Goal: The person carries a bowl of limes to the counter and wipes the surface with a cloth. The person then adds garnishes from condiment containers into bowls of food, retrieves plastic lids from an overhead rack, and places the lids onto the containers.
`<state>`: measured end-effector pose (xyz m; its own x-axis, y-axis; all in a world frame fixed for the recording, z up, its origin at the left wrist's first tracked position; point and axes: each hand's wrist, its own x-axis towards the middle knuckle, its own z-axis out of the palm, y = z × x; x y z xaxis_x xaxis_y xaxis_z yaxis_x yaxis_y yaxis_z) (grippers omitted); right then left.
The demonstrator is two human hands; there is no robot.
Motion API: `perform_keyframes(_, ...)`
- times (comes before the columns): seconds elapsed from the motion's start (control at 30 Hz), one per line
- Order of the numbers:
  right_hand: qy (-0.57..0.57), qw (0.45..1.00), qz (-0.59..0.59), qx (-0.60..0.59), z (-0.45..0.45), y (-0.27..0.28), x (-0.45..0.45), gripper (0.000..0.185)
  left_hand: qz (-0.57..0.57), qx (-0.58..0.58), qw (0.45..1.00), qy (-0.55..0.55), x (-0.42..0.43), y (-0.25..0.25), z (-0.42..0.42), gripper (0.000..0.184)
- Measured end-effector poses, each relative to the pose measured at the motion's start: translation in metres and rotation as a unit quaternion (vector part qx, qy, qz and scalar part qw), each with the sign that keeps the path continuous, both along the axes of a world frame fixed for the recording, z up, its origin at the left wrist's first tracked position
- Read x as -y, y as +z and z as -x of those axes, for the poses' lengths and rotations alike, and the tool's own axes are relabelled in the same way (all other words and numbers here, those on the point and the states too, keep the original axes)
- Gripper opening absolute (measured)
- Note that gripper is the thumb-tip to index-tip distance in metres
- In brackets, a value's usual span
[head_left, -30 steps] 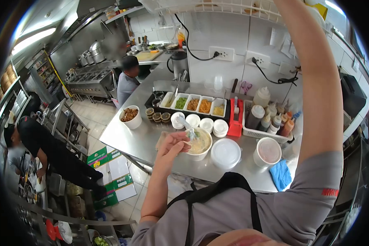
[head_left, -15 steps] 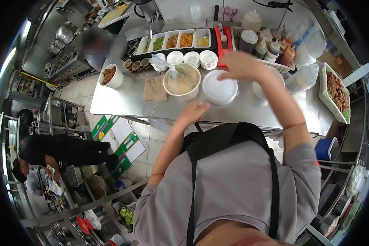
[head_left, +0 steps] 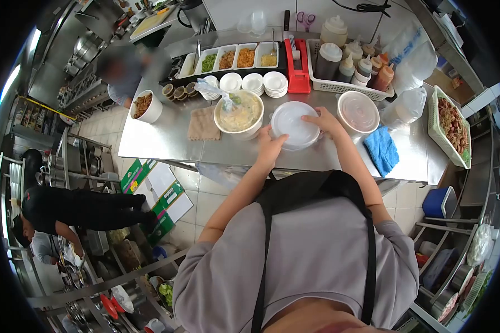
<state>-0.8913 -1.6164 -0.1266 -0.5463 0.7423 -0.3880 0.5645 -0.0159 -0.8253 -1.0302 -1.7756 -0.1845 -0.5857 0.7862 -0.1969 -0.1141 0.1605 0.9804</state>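
A stack of round translucent plastic lids (head_left: 294, 123) lies on the steel counter in front of me. My left hand (head_left: 270, 146) grips the stack's left edge, thumb on top. My right hand (head_left: 324, 122) pinches the top lid at its right side, fingers over the rim. Just left of the lids stands an uncovered white tub of food (head_left: 240, 121), with a small knotted plastic bag (head_left: 228, 101) resting on its contents. To the right is another white tub with a clear lid on it (head_left: 359, 112).
Behind are stacked small white dishes (head_left: 275, 83), topping trays (head_left: 245, 57), a red dispenser (head_left: 299, 72) and a basket of squeeze bottles (head_left: 350, 86). A blue cloth (head_left: 381, 150) and a brown cloth (head_left: 202, 125) lie on the counter. Two other people are at the left.
My right hand has come down from above the counter onto the lids' right side. My left hand has moved up to their left edge. The blue cloth and right tub are now uncovered by my arm.
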Motion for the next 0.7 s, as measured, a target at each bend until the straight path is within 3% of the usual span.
perform_keyframes(0.07,0.024,0.998,0.064,0.012,-0.002,0.004,-0.003,0.079,-0.024,0.028,0.999,0.004,-0.001,-0.005,-0.002,0.071)
perform_keyframes(0.17,0.050,0.998,-0.030,0.010,0.001,-0.012,-0.005,0.081,-0.053,0.064,0.996,0.011,0.001,0.004,-0.007,0.072)
perform_keyframes(0.2,0.062,0.998,-0.013,-0.032,0.000,-0.006,-0.001,0.082,-0.061,0.075,0.995,0.014,0.003,0.007,-0.009,0.072)
perform_keyframes(0.27,0.085,0.989,0.018,-0.117,-0.005,0.025,0.011,0.084,-0.082,0.052,0.995,0.010,0.005,0.007,-0.015,0.074)
perform_keyframes(0.4,0.139,0.973,-0.037,-0.179,-0.014,0.072,0.027,0.094,-0.129,-0.051,0.990,-0.009,0.015,0.021,-0.018,0.081)
perform_keyframes(0.47,0.189,0.942,-0.103,-0.256,-0.012,0.125,0.033,0.096,-0.211,-0.104,0.972,-0.011,0.030,0.095,-0.026,0.086)
perform_keyframes(0.53,0.234,0.910,-0.154,-0.307,-0.006,0.200,0.037,0.095,-0.369,-0.038,0.928,-0.036,0.039,0.167,-0.034,0.091)
perform_keyframes(0.57,0.256,0.893,-0.174,-0.328,-0.009,0.235,0.043,0.094,-0.404,-0.086,0.911,-0.014,0.042,0.195,-0.031,0.092)
perform_keyframes(0.6,0.264,0.836,-0.345,-0.334,-0.007,0.269,0.038,0.090,-0.432,-0.131,0.892,0.009,0.049,0.215,-0.026,0.093)
perform_keyframes(0.63,0.224,0.825,-0.339,-0.392,-0.003,0.306,0.043,0.091,-0.448,-0.180,0.875,0.031,0.057,0.227,-0.018,0.093)
perform_keyframes(0.67,0.191,0.780,-0.381,-0.459,0.005,0.341,0.044,0.092,-0.463,-0.229,0.854,0.054,0.063,0.237,-0.008,0.093)
perform_keyframes(0.7,0.195,0.753,-0.441,-0.448,0.008,0.385,0.043,0.075,-0.477,-0.277,0.830,0.078,0.067,0.247,0.001,0.093)
